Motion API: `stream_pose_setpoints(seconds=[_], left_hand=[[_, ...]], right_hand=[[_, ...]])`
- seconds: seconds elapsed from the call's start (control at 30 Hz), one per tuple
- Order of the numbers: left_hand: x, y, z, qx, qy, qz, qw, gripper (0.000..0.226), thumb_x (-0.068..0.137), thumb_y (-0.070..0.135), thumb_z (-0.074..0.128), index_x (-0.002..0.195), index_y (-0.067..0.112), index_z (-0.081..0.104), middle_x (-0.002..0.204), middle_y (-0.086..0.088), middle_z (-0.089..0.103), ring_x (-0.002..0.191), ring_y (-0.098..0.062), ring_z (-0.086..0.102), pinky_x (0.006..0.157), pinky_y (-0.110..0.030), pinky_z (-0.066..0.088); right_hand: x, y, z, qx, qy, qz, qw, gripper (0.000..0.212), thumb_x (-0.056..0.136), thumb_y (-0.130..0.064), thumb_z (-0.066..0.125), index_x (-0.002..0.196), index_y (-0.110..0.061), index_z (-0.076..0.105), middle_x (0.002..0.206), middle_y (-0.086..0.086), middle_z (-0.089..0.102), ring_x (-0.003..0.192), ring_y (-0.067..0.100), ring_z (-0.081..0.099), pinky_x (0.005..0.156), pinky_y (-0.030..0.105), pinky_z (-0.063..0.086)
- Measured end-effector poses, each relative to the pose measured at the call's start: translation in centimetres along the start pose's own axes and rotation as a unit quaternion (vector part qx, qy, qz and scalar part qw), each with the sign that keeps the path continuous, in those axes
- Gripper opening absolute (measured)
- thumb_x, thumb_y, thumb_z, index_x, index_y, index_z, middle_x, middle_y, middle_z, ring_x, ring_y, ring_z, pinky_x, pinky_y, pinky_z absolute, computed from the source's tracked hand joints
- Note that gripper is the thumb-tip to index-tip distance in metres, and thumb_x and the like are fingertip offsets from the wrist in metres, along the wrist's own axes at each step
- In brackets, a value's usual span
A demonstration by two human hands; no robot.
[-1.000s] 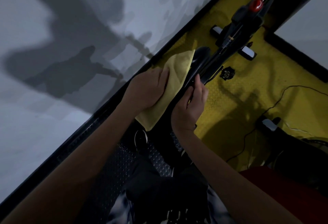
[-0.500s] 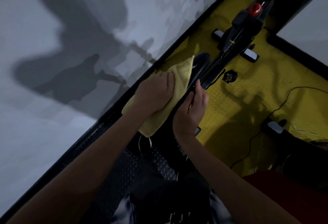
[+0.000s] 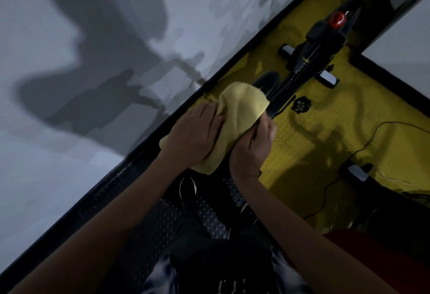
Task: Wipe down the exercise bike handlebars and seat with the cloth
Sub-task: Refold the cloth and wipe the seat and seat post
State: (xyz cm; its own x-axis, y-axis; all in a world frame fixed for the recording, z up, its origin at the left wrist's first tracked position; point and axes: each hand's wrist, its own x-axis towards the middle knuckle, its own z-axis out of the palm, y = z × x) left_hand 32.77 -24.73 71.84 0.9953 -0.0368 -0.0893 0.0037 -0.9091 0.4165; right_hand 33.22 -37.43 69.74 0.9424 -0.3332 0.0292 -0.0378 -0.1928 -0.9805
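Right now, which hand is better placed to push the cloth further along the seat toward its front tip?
Left, probably. The left hand lies on top of the yellow cloth draped over the seat, while the right hand grips the seat's side edge, apparently steadying it.

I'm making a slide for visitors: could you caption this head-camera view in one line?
Both hands, left hand and right hand, press a yellow cloth over the black bike seat above a yellow floor.

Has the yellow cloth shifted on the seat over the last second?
Yes. The cloth has slid across the seat toward the bike frame; it now drapes over the dark seat it earlier lay beside, with both hands on it.
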Motion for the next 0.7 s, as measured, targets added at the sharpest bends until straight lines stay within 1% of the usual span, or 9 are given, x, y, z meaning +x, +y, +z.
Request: stream_pose_setpoints(seconds=[0.1,0.23,0.3,0.37,0.43,0.5,0.57,0.63,0.7], left_hand=[[-1.3,-0.8,-0.2,-0.027,-0.008,-0.039,0.999,0.054,0.109,0.033,0.027,0.136,-0.006,0.052,0.134,-0.022,0.058,0.117,-0.037,0.057,0.099,-0.049,0.048],[1.0,1.2,0.0,0.022,0.053,0.014,0.998,0.05,0.105,0.036,0.028,0.122,-0.001,0.057,0.113,-0.018,0.065,0.093,-0.036,0.064,0.078,-0.049,0.055],[3.2,2.5,0.0,0.017,0.046,0.008,0.999,0.049,0.104,0.04,0.025,0.114,0.004,0.056,0.102,-0.013,0.064,0.08,-0.031,0.064,0.067,-0.042,0.052],[5.2,4.1,-0.1,-0.007,0.038,0.008,0.999,0.04,0.106,0.034,0.026,0.109,0.005,0.054,0.097,-0.012,0.061,0.074,-0.027,0.062,0.06,-0.037,0.049],[6.9,5.0,0.1,-0.031,-0.013,0.043,0.999,0.038,0.103,0.017,0.025,0.111,0.001,0.059,0.098,-0.017,0.062,0.078,-0.028,0.062,0.062,-0.034,0.051],[8.0,5.3,0.1,0.05,0.017,0.099,0.994,0.039,0.099,0.007,0.031,0.111,-0.002,0.067,0.093,-0.019,0.066,0.075,-0.027,0.063,0.06,-0.032,0.054],[8.2,5.3,0.2,0.057,-0.008,0.09,0.994,0.053,0.102,0.016,0.016,0.127,-0.001,0.059,0.108,-0.02,0.064,0.087,-0.028,0.063,0.07,-0.033,0.055],[7.5,4.6,0.4,0.061,-0.029,0.035,0.997,0.062,0.102,0.036,0.002,0.134,0.009,0.049,0.118,-0.013,0.061,0.096,-0.027,0.061,0.078,-0.036,0.051],[5.7,3.1,0.6,0.018,-0.007,-0.015,1.0,0.054,0.105,0.044,0.017,0.132,0.012,0.05,0.117,-0.011,0.065,0.1,-0.03,0.063,0.081,-0.041,0.049]], right_hand=[[-0.1,0.1,0.1,0.004,0.0,-0.002,1.0,0.041,0.106,0.0,0.038,0.146,-0.002,0.048,0.133,0.015,0.05,0.123,0.022,0.052,0.107,0.037,0.042],[0.1,0.5,0.2,0.012,0.004,0.005,1.0,0.04,0.107,-0.002,0.038,0.146,-0.003,0.048,0.134,0.016,0.051,0.124,0.023,0.052,0.106,0.042,0.043],[0.1,0.6,0.1,0.01,0.007,0.001,1.0,0.038,0.107,-0.004,0.039,0.143,-0.002,0.052,0.131,0.014,0.052,0.121,0.019,0.054,0.105,0.037,0.045],[0.2,0.6,0.1,0.004,0.007,-0.01,1.0,0.036,0.107,-0.005,0.04,0.14,-0.004,0.055,0.127,0.011,0.054,0.116,0.009,0.054,0.102,0.025,0.045],[0.2,0.6,0.1,0.003,0.005,-0.015,1.0,0.038,0.106,-0.004,0.04,0.142,-0.005,0.053,0.128,0.01,0.053,0.116,0.004,0.053,0.102,0.02,0.043],[0.3,0.6,0.1,0.002,0.003,-0.012,1.0,0.04,0.105,-0.003,0.041,0.143,-0.005,0.053,0.129,0.009,0.053,0.118,0.004,0.053,0.104,0.021,0.043],[0.3,0.6,0.1,0.004,0.004,-0.004,1.0,0.038,0.105,-0.004,0.041,0.14,-0.004,0.055,0.128,0.009,0.053,0.117,0.006,0.053,0.103,0.023,0.044],[0.2,0.6,0.1,0.011,0.0,0.002,1.0,0.034,0.104,-0.007,0.04,0.132,-0.001,0.059,0.124,0.011,0.054,0.114,0.014,0.056,0.101,0.034,0.047],[0.2,0.6,0.1,0.015,0.001,0.001,1.0,0.032,0.104,-0.006,0.041,0.128,0.002,0.06,0.123,0.012,0.054,0.113,0.02,0.056,0.098,0.04,0.048]])
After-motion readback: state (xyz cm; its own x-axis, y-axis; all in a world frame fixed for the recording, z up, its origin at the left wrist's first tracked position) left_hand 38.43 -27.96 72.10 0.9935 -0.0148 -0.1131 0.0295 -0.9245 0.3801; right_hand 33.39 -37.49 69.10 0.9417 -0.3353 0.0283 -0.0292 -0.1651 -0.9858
